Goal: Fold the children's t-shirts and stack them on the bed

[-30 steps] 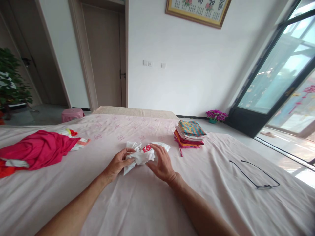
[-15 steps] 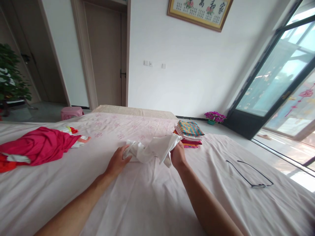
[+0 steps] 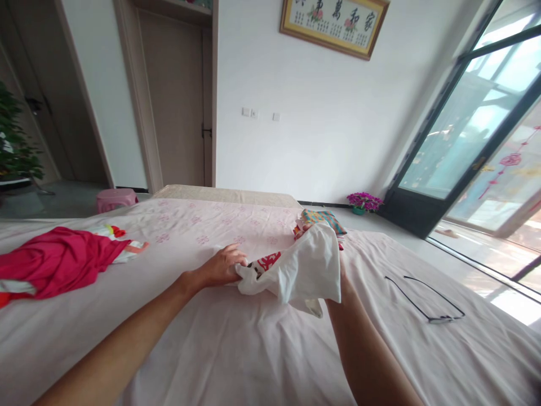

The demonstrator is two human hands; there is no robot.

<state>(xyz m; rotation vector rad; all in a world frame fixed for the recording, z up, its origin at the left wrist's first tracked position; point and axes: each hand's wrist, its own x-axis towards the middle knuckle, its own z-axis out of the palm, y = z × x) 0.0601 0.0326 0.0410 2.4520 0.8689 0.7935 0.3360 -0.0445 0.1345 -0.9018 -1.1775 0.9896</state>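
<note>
A white cloth (image 3: 304,270) with red print is stretched between my two hands above the pale pink bed sheet (image 3: 236,349). My left hand (image 3: 222,268) is closed on the cloth's left end, low on the sheet. My right hand (image 3: 341,270) is raised under the cloth's right end and almost wholly hidden by the hanging fabric; it holds that end up. Just behind the cloth lies a stack of folded colourful clothes (image 3: 319,220), partly covered by it.
A crumpled red garment (image 3: 59,259) with white and orange pieces lies at the left of the bed. A thin black wire hanger (image 3: 426,299) lies on the sheet at the right. Beyond the bed are a pink stool (image 3: 116,198), a door, potted flowers (image 3: 364,201) and a glass sliding door.
My right hand has lifted the cloth's right end higher and towards me, so the cloth opens and its red print shows. My left hand has shifted a little to the right with its end.
</note>
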